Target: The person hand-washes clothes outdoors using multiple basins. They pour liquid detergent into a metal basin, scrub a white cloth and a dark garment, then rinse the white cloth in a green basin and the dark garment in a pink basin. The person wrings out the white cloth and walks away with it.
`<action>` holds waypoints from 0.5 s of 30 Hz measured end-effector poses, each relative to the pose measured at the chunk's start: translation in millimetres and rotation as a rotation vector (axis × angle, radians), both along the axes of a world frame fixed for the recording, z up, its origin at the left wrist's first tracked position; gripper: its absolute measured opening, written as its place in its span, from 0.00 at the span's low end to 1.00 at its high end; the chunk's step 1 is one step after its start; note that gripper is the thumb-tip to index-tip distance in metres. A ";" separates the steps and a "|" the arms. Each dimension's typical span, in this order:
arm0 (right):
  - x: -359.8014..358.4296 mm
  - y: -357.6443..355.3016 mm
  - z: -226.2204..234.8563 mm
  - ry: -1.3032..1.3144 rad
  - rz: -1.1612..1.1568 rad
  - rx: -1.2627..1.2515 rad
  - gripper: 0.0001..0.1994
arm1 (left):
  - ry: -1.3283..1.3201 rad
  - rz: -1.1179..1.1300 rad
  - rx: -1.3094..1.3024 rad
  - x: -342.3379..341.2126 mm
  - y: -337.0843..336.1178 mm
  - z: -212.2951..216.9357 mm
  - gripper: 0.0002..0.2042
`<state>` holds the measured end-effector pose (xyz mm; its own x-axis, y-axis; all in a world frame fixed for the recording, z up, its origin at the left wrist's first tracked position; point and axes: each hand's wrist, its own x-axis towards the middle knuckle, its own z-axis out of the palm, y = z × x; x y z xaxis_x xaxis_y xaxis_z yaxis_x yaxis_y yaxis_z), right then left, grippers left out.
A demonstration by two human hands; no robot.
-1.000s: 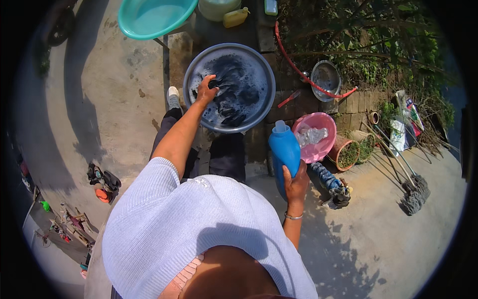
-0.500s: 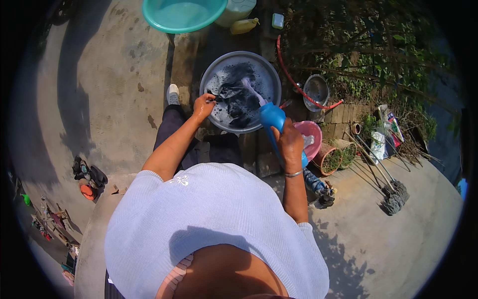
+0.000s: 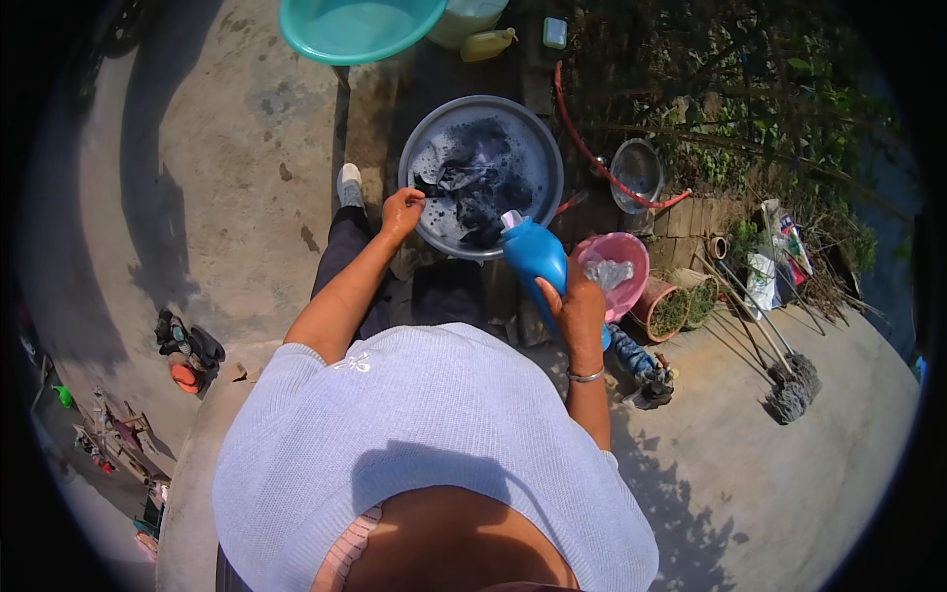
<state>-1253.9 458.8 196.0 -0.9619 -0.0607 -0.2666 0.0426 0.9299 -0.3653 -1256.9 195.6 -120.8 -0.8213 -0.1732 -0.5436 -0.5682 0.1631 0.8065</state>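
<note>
A blue plastic detergent bottle (image 3: 541,259) with a pale cap is held tilted, its neck pointing at the near right rim of a round grey metal basin (image 3: 419,158) that stands on the concrete ground (image 3: 217,197) in front of the person; whether it bears a label cannot be made out. The right hand (image 3: 577,308) wraps around the bottle's lower body, fingers closed firmly about it, a thin bangle on the wrist. The left hand (image 3: 402,210) rests at the near left rim of the basin, fingers curled and pinching an edge of the dark wet laundry (image 3: 478,187) that lies in sudsy water inside. At the top edge of the view sit a turquoise plastic basin (image 3: 355,28), a pale jug (image 3: 464,18), a yellow bottle lying on its side (image 3: 490,43) and a small square greenish pack (image 3: 554,32), all well apart from the hands. Just right of the blue bottle is a pink bowl (image 3: 631,259) holding clear crumpled plastic, with a clay-coloured flowerpot (image 3: 669,308) beside it. A red hose (image 3: 602,163) curves past a small metal pan (image 3: 637,173) by the brick edging. Farther right, flat printed packets in white, green and red (image 3: 774,259) lie among the weeds, and a mop (image 3: 789,390) rests on the concrete
</note>
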 end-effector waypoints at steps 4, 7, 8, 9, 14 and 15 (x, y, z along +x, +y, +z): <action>19.7 0.6 -11.4 0.011 -0.015 -0.060 0.25 | -0.165 0.137 0.234 -7.5 12.9 12.2 0.07; 37.3 16.7 -54.3 -0.001 0.015 0.000 0.25 | -0.244 0.171 0.341 -11.8 18.6 11.2 0.07; 42.0 21.7 -60.3 -0.033 -0.011 0.023 0.25 | -0.261 0.165 0.303 -14.3 23.7 15.4 0.07; 49.8 25.1 -65.1 -0.073 -0.040 0.038 0.24 | -0.261 0.153 0.286 -14.3 24.3 14.9 0.07; 77.5 63.7 -81.8 -0.033 -0.072 -0.055 0.23 | -0.302 0.085 0.256 -19.9 30.3 8.6 0.07; 78.9 64.9 -77.9 -0.006 -0.070 -0.105 0.22 | -0.314 0.066 0.248 -20.9 29.4 6.4 0.08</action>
<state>-1175.0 523.6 118.1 -0.9632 -0.0215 -0.2680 0.1085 0.8811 -0.4604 -1277.8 225.0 -114.5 -0.6004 -0.0518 -0.7980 -0.7958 -0.0597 0.6026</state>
